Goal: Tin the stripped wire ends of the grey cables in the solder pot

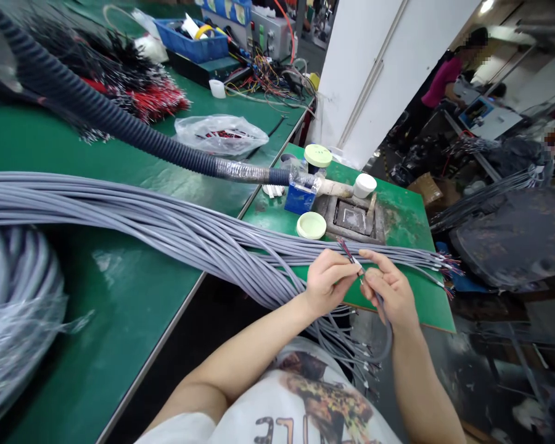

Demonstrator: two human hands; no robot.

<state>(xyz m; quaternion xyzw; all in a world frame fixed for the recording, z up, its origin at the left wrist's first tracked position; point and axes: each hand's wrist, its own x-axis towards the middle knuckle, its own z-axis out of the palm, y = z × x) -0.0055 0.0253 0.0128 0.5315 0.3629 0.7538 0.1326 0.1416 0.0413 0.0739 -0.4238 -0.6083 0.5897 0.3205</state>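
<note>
My right hand (394, 295) is closed round a grey cable (388, 336) near its stripped end; the rest of that cable loops down below the hand. Thin dark and reddish wires (346, 248) fan out from the end, with a pale band near them. My left hand (329, 280) pinches the wires between thumb and fingers, close to the right fingertips. Just beyond both hands, a thick bundle of grey cables (189, 231) runs across from the left. Its far ends (446, 265) show loose coloured wires and white bands at the right.
Behind the bundle sit a solder pot (351, 216), a pale green round lid (311, 226), a white cup (365, 185) and a blue box (300, 197). A ribbed hose (166, 151) crosses the bench. Left lies a wrapped cable coil (21, 308). A person (444, 80) is far right.
</note>
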